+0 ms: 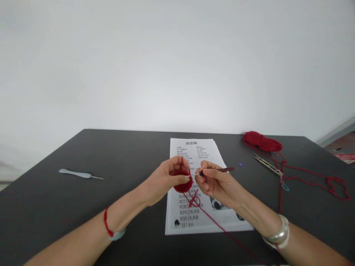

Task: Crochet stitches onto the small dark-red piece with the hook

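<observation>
Above the printed sheet, my left hand [165, 179] pinches a small round red crochet piece [183, 184] between thumb and fingers, with a strand of yarn over the index finger. My right hand [217, 181] is closed around a crochet hook with a dark red handle [227, 169]. The hook's metal shaft points left and meets the top edge of the red piece; its tip is too small to make out. Red yarn [210, 218] hangs in loops below the piece and trails to the lower right across the paper [173, 221].
On the dark table [133, 236], a pale-handled hook [79, 173] lies at the left. At the right are a red yarn skein [262, 142], thread snips [267, 164], a purple stitch marker [241, 165] and loose yarn strands [310, 180]. A white wall stands behind.
</observation>
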Motion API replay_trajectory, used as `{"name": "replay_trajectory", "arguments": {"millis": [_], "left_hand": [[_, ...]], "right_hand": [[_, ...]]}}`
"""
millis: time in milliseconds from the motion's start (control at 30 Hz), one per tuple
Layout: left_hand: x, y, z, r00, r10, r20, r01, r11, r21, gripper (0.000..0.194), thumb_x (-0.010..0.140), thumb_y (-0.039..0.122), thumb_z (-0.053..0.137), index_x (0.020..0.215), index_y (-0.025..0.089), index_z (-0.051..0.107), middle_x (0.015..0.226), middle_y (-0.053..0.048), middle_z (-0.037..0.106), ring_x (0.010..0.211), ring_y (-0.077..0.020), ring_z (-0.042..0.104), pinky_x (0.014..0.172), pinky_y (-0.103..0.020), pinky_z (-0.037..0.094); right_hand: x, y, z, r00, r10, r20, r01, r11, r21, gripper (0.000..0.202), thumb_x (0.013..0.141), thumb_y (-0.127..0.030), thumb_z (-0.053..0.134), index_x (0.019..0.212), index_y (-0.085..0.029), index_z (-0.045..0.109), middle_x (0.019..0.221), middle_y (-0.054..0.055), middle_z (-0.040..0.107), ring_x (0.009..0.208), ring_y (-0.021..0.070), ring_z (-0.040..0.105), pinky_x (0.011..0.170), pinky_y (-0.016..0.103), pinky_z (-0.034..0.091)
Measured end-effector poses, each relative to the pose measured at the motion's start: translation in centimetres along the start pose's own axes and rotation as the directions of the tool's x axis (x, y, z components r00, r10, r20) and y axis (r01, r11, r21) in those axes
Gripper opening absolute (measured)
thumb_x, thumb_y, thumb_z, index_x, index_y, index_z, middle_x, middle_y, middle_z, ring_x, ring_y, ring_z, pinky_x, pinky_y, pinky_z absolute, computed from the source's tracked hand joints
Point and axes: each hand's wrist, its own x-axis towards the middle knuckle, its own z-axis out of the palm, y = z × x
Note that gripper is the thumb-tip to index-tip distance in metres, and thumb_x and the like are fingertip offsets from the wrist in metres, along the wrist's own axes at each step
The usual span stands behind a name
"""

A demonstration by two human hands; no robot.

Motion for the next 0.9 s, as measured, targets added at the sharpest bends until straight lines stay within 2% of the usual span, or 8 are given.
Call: {"name": "replay_trajectory", "arguments": {"millis": [67, 133, 233, 333, 500, 667, 733, 900], "left_hand": [[0.0, -0.3, 0.3, 0.998, 0.045, -0.049, -0.047, 0.998, -0.034, 0.041, 0.067, 0.009, 0.071, 0.105, 0.02, 0.058, 0.072, 0.004, 0.059, 0.065, -0.0089, 0.054, 0.065, -0.024, 0.039], [-0.1, -0.5, 0.5, 0.994, 0.08, -0.079, -0.086, 0.994, -0.071, 0.072, 0.069, 0.008, 0.069, 0.133, 0.027, 0.042, 0.072, 0.005, 0.059, 0.066, -0.0088, 0.055, 0.068, -0.024, 0.04], [-0.2, -0.6, 0.8, 0.987, 0.111, -0.114, -0.12, 0.99, -0.077, 0.095, 0.07, 0.006, 0.067, 0.146, 0.032, 0.016, 0.071, 0.006, 0.06, 0.065, -0.0089, 0.055, 0.069, -0.025, 0.042], [-0.4, -0.6, 1.1, 0.978, 0.119, -0.171, -0.13, 0.99, -0.053, 0.099, 0.071, 0.007, 0.066, 0.147, 0.034, 0.009, 0.068, 0.006, 0.06, 0.064, -0.0101, 0.057, 0.066, -0.025, 0.043], [-0.6, -0.6, 1.6, 0.966, 0.097, -0.241, -0.117, 0.991, -0.067, 0.101, 0.069, 0.007, 0.068, 0.147, 0.033, 0.009, 0.067, 0.006, 0.06, 0.064, -0.0118, 0.059, 0.069, -0.028, 0.045], [-0.4, -1.0, 1.3, 0.974, 0.055, -0.22, -0.077, 0.993, -0.091, 0.101, 0.067, 0.01, 0.071, 0.148, 0.028, 0.013, 0.066, 0.005, 0.061, 0.066, -0.0128, 0.059, 0.07, -0.029, 0.044], [-0.3, -1.1, 1.1, 0.97, 0.064, -0.233, -0.083, 0.994, -0.072, 0.1, 0.067, 0.009, 0.071, 0.147, 0.027, 0.015, 0.065, 0.006, 0.06, 0.064, -0.0117, 0.058, 0.069, -0.027, 0.043], [-0.4, -1.0, 1.2, 0.964, 0.063, -0.257, -0.082, 0.994, -0.065, 0.1, 0.067, 0.008, 0.07, 0.147, 0.027, 0.014, 0.064, 0.007, 0.058, 0.062, -0.01, 0.055, 0.068, -0.026, 0.042]], "right_hand": [[0.2, 0.3, 0.3, 0.998, -0.014, -0.056, 0.017, 0.999, 0.042, 0.017, 0.072, -0.019, 0.075, 0.072, -0.017, 0.058, 0.063, -0.001, 0.067, 0.049, 0.0069, 0.058, 0.043, 0.014, 0.043], [0.2, 0.5, 0.4, 0.996, -0.032, -0.086, 0.037, 0.998, 0.056, 0.018, 0.072, -0.019, 0.075, 0.071, -0.017, 0.057, 0.063, -0.001, 0.067, 0.051, 0.0069, 0.058, 0.045, 0.014, 0.043], [0.1, 0.8, 0.7, 0.995, -0.047, -0.09, 0.05, 0.998, 0.033, 0.017, 0.074, -0.02, 0.073, 0.071, -0.017, 0.057, 0.064, -0.001, 0.065, 0.052, 0.0075, 0.056, 0.046, 0.016, 0.043], [0.0, 1.4, 1.0, 0.986, -0.15, -0.078, 0.143, 0.986, -0.085, 0.014, 0.077, -0.022, 0.07, 0.073, -0.018, 0.058, 0.063, -0.002, 0.063, 0.051, 0.008, 0.054, 0.046, 0.018, 0.042], [0.1, 2.2, 1.2, 0.921, -0.378, -0.099, 0.338, 0.898, -0.282, 0.012, 0.078, -0.023, 0.069, 0.075, -0.019, 0.059, 0.065, -0.003, 0.061, 0.051, 0.0075, 0.052, 0.049, 0.019, 0.041], [0.7, 1.7, 0.6, 0.993, -0.088, -0.074, 0.086, 0.996, -0.037, 0.018, 0.078, -0.027, 0.07, 0.071, -0.017, 0.057, 0.06, -0.004, 0.056, 0.047, 0.0056, 0.046, 0.044, 0.017, 0.036], [0.9, 1.6, 0.5, 0.996, -0.018, -0.083, 0.02, 1.0, 0.021, 0.02, 0.078, -0.028, 0.069, 0.07, -0.016, 0.056, 0.059, -0.004, 0.055, 0.047, 0.0049, 0.044, 0.044, 0.016, 0.035], [0.6, 1.8, 0.5, 0.939, -0.327, -0.111, 0.289, 0.92, -0.266, 0.014, 0.078, -0.025, 0.07, 0.072, -0.018, 0.059, 0.064, -0.003, 0.061, 0.052, 0.0081, 0.052, 0.049, 0.02, 0.041]]}}
